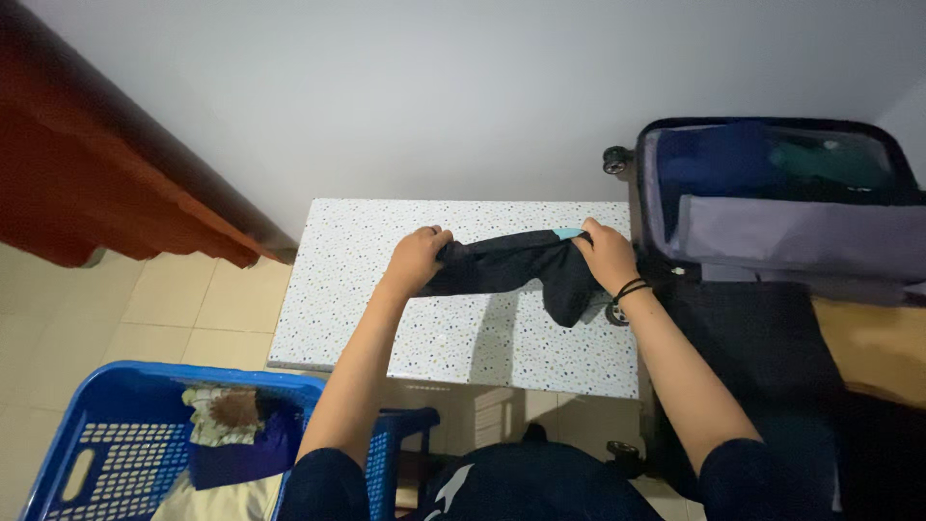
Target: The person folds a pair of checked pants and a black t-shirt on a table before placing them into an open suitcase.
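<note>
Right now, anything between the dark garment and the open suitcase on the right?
Nothing visible. Both hands, left hand and right hand, grip the dark garment above the speckled table; the open suitcase sits directly beside the table's right edge.

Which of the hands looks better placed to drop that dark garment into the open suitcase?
Probably the right hand: it grips the dark garment's end nearest the open suitcase, right beside it. The left hand holds the far end, over the speckled table.
</note>
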